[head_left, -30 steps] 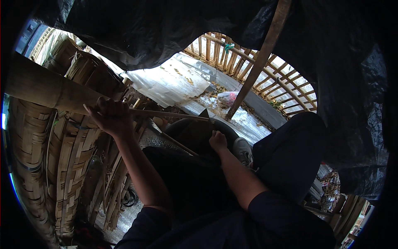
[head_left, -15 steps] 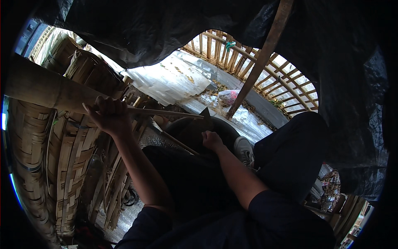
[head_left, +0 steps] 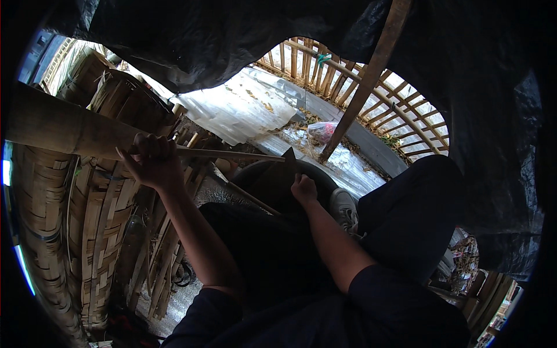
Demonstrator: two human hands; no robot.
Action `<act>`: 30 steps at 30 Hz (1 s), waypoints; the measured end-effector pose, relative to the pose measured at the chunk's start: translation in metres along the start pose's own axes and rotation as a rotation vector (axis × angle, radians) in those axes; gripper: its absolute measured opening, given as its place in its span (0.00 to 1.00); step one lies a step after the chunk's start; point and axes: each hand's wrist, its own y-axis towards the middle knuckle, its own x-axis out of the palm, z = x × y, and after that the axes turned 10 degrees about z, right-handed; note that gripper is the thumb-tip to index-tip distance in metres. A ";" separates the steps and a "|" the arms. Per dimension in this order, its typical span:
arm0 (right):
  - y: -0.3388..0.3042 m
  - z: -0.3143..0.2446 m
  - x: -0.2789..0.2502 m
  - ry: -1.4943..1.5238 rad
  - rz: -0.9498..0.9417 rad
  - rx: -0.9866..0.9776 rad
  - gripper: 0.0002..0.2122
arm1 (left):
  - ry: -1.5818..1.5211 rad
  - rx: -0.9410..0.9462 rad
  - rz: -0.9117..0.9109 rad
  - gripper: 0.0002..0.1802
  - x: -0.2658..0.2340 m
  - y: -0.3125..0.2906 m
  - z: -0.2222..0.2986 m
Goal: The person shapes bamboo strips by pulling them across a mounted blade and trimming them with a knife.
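Note:
My left hand [head_left: 152,161] is closed around a thin pale bamboo strip [head_left: 232,154] that reaches to the right. Behind that hand a thick bamboo piece [head_left: 69,123] comes in from the left; whether it joins the strip is hidden by my fingers. My right hand [head_left: 304,189] is closed on a knife, its dark broad blade [head_left: 290,159] pointing up and touching or overlapping the strip's far end. Its handle is hidden in my fist. Below the blade is a dark round tub-like thing [head_left: 316,174], too dark to make out fully.
Woven bamboo baskets [head_left: 43,214] line the left side. A slanting wooden post [head_left: 368,87] stands ahead beside a bamboo fence [head_left: 400,110]. Black plastic sheeting [head_left: 232,40] hangs overhead. My shoe [head_left: 343,207] is right of the tub. Another thin stick [head_left: 252,200] lies below the strip.
My right hand has moved up and slightly right with the knife, and the blade has shifted to the strip's end. My left hand keeps its place and its grip.

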 end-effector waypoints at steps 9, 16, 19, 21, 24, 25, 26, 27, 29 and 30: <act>0.005 -0.016 -0.015 0.115 0.285 0.224 0.20 | -0.035 -0.089 -0.062 0.24 0.010 -0.010 -0.030; 0.007 -0.029 -0.009 0.225 0.222 0.124 0.20 | 0.064 -0.054 0.008 0.22 0.015 -0.013 -0.043; 0.009 -0.034 -0.005 0.251 0.185 0.090 0.20 | 0.115 -0.054 -0.034 0.21 0.013 -0.013 -0.046; 0.010 -0.039 -0.007 0.260 0.159 0.082 0.21 | 0.173 -0.011 0.010 0.19 0.010 -0.012 -0.047; 0.005 -0.050 -0.009 0.314 0.132 0.095 0.21 | 0.034 -0.058 -0.075 0.19 0.009 -0.014 -0.043; 0.007 -0.051 -0.010 0.305 0.125 0.109 0.21 | 0.032 -0.057 -0.076 0.19 0.014 -0.017 -0.044; 0.009 -0.052 -0.010 0.297 0.117 0.123 0.21 | 0.015 -0.087 -0.118 0.20 0.021 -0.020 -0.044; 0.009 -0.054 -0.010 0.297 0.118 0.120 0.21 | -0.002 -0.116 -0.160 0.21 0.025 -0.022 -0.043; 0.011 -0.054 -0.010 0.290 0.074 0.104 0.22 | 0.006 -0.171 -0.353 0.22 0.022 -0.019 -0.041; 0.013 -0.057 -0.009 0.291 0.082 0.102 0.22 | 0.020 -0.225 -0.544 0.23 0.022 -0.018 -0.041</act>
